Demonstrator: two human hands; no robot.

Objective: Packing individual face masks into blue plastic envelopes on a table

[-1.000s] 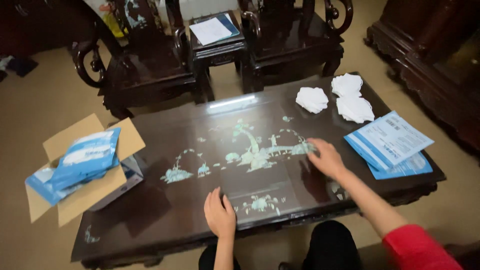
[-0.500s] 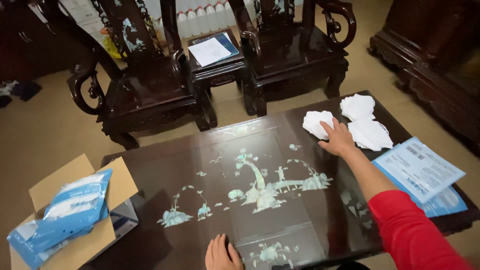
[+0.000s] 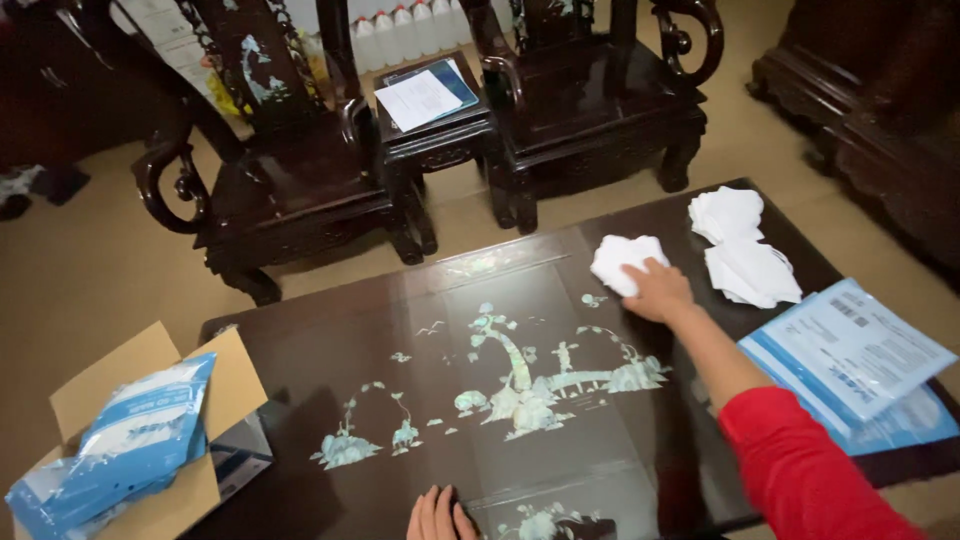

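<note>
Right hand pressing a white tissue on the dark inlaid table

The table (image 3: 330, 360) is bearing two more white tissues (image 3: 745, 250) and blue packets (image 3: 860, 360); the right hand (image 3: 657, 292) is grasping the crumpled tissue (image 3: 618, 262) near the far edge, the left hand (image 3: 438, 515) lying flat and released. A hasty sweep could be knocking neighbours off.

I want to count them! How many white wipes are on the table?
3. One white wipe lies under the right hand; two more sit beside it near the table's far right corner. Others may be hidden.
</note>
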